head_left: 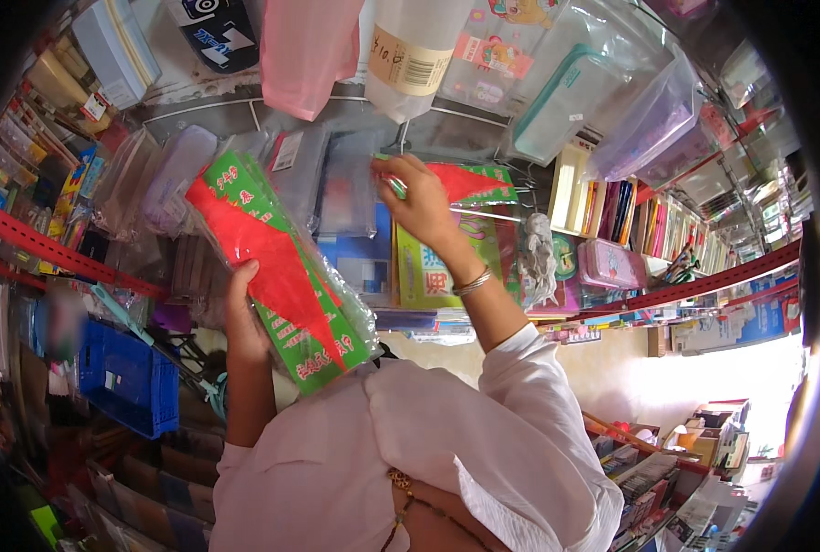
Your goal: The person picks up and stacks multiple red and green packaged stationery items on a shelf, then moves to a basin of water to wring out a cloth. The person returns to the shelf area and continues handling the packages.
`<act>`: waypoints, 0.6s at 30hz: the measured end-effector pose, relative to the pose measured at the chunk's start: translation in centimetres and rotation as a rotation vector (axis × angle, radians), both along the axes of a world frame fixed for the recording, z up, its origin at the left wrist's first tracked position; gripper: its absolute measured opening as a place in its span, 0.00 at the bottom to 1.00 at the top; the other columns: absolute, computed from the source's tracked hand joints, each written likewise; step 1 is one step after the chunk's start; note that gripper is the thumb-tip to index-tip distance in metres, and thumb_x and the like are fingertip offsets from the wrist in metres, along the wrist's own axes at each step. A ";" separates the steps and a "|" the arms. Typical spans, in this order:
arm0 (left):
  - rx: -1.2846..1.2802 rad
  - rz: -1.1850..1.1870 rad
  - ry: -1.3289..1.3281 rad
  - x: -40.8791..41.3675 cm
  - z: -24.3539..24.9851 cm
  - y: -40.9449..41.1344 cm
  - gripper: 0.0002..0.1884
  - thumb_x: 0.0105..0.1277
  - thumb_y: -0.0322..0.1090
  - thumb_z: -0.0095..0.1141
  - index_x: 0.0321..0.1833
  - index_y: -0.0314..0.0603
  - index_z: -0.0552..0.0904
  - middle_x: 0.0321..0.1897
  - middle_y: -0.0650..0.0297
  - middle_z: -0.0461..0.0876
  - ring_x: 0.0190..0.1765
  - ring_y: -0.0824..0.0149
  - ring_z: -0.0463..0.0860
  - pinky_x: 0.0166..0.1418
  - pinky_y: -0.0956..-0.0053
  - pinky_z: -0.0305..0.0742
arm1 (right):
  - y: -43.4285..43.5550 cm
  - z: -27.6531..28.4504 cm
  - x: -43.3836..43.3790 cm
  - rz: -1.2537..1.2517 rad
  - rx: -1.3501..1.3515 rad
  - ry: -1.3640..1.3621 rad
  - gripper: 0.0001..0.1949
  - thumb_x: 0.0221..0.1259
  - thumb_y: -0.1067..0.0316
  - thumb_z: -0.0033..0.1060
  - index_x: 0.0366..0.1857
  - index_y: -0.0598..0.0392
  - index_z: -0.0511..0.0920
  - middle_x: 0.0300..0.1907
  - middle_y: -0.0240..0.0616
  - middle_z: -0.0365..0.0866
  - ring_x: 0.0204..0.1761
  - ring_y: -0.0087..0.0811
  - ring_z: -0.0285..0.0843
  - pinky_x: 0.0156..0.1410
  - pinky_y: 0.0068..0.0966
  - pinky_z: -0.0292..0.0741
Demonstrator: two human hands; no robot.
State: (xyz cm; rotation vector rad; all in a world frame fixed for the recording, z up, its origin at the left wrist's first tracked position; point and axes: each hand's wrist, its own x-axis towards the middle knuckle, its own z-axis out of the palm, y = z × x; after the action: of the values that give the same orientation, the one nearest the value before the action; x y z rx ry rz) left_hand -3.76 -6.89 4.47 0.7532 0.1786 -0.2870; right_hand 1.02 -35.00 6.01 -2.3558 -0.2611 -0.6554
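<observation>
A stack of green cards with red cloth scarves in clear plastic sleeves [279, 269] is held upright and tilted in my left hand [245, 310], its thumb across the front. My right hand [413, 200], with metal bangles at the wrist, is at a wire display hook and has its fingers on the left end of a similar green and red packet [472, 182]. That packet lies sideways along the hook. Clear plastic pouches [348, 183] hang between the two hands. Below my right hand stands a yellow-green booklet [427, 265].
Above hang a pink bag [308, 55], a translucent pouch with a price label [410, 62] and a teal-edged case [558, 103]. A lilac pencil case [179, 176] hangs at left. A red shelf rail [713, 276] curves at right. A blue plastic basket [128, 376] is at lower left.
</observation>
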 end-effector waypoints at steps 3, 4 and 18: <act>0.030 -0.001 -0.017 -0.1 0.2 0.0 0.21 0.70 0.37 0.56 0.63 0.35 0.76 0.54 0.56 0.83 0.56 0.60 0.84 0.63 0.62 0.79 | -6.7 -5.1 1.9 -0.189 -0.182 0.037 0.20 0.54 0.71 0.65 0.54 0.54 0.82 0.51 0.51 0.84 0.55 0.56 0.79 0.64 0.43 0.75; 0.035 -0.011 -0.008 -0.1 0.0 -0.1 0.21 0.70 0.36 0.56 0.64 0.35 0.76 0.54 0.56 0.83 0.56 0.60 0.84 0.62 0.62 0.79 | -8.4 -6.1 3.1 -0.165 -0.210 0.095 0.24 0.52 0.69 0.67 0.58 0.53 0.80 0.56 0.51 0.82 0.59 0.55 0.77 0.67 0.47 0.72; -0.013 -0.036 -0.093 -0.8 1.2 -0.6 0.26 0.68 0.28 0.57 0.69 0.37 0.69 0.58 0.56 0.79 0.59 0.62 0.82 0.63 0.64 0.78 | -13.2 -1.9 4.2 0.113 -0.467 0.211 0.16 0.52 0.73 0.64 0.46 0.60 0.79 0.43 0.51 0.80 0.48 0.56 0.77 0.55 0.39 0.76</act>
State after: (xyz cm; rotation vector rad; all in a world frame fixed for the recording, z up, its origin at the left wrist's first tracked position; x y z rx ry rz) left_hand -4.55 -7.52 5.70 0.7558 0.0755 -0.2869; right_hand 5.22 -48.19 4.08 -2.8025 -0.4919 -0.3081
